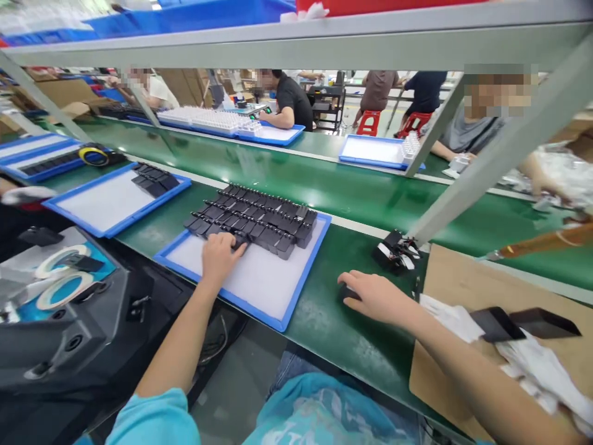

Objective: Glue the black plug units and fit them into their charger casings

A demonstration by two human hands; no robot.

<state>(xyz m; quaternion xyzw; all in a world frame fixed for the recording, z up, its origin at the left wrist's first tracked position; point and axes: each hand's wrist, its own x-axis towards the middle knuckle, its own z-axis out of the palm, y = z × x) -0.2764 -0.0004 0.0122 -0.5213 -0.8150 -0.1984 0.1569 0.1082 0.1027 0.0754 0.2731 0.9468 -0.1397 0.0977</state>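
I observe my left hand (220, 254) lying palm down on the blue-rimmed tray (259, 290). Its fingertips are bent onto the nearest row of black parts (259, 216), which fill the tray's far half. I cannot tell whether those fingers pinch a part or merely touch it.

My right hand (375, 296) rests on the green bench (324, 327), well apart from the tray, with its fingers curved over a small black piece (348, 294). How firmly they hold it, I cannot tell.

A cardboard sheet (463, 284) bearing a white cloth (532, 364) lies just beside that hand. A second tray (106, 201) sits to the left.
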